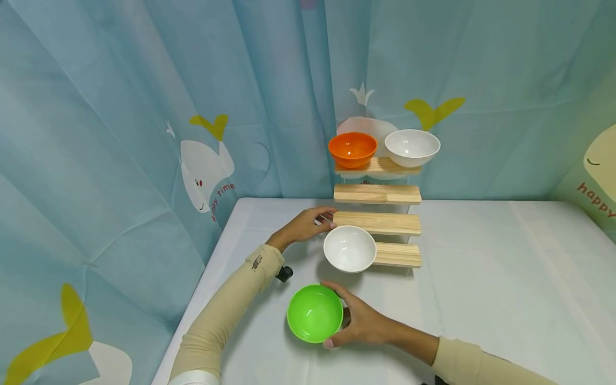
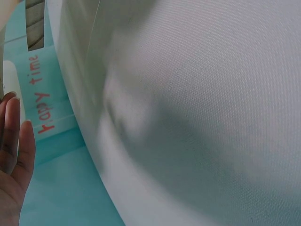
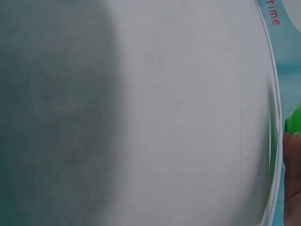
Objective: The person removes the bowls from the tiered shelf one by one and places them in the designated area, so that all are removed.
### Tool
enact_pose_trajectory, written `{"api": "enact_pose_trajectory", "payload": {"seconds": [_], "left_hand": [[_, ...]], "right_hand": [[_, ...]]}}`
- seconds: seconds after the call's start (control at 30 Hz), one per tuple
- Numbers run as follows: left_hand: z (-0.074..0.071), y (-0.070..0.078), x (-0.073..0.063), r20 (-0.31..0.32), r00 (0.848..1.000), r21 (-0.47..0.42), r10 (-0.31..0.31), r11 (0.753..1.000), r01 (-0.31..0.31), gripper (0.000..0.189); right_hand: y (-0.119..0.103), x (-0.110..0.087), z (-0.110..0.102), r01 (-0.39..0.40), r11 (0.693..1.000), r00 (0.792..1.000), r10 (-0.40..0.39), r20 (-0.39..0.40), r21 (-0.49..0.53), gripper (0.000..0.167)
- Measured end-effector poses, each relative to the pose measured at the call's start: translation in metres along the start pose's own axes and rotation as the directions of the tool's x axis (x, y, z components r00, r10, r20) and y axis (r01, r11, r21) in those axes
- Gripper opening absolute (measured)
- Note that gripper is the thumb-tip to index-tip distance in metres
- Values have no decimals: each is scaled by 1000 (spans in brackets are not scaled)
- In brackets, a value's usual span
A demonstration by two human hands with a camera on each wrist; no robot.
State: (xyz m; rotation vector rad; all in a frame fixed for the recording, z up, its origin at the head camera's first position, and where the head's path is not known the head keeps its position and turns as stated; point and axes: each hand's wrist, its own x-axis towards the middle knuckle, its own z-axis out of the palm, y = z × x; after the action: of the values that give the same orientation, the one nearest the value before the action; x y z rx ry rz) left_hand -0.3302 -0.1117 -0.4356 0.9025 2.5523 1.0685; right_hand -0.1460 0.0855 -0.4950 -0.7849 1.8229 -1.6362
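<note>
We see the right hand (image 1: 363,321) curled round the right side of a bright green bowl (image 1: 315,314), its thumb at the near edge and its forefinger at the far edge, spread as wide as the bowl's rim. The green bowl is over the near part of the white-covered table (image 1: 491,278), open side up, just in front of a lower white bowl (image 1: 349,248) and apart from it; whether its base touches the cloth, we cannot tell. In the right wrist view we catch only a sliver of green beside the fingers.

The left hand (image 1: 304,224) is by the left end of a four-step wooden display rack (image 1: 377,222), with thumb and fingers parted and gently bent. We see nothing plainly held in it (its thumb tip comes very near the lower white bowl's rim, and we cannot tell whether they touch). That bowl is at the left of the lowest step, hiding part of the board.

On the top step we find an orange bowl (image 1: 353,149) at left and an upper white bowl (image 1: 412,147) at right, side by side. Both arms wear beige sleeves (image 1: 231,310). Behind the table hangs a blue curtain (image 1: 289,80) printed with whales and red lettering.
</note>
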Motion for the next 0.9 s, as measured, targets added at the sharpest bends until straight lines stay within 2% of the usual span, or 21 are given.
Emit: {"api": "enact_pose_trajectory", "payload": {"seconds": [0.6,0.9], "left_hand": [[0,-1,1,4,1000,-2,-4,1000,4,50],[0,1,0,-1,1000,7,-3,1000,3,51]], "right_hand": [[2,12,5,9,999,1000,-9,-12,-50,110],[3,14,3,-18,999,1000,19,10,-28,109]]}}
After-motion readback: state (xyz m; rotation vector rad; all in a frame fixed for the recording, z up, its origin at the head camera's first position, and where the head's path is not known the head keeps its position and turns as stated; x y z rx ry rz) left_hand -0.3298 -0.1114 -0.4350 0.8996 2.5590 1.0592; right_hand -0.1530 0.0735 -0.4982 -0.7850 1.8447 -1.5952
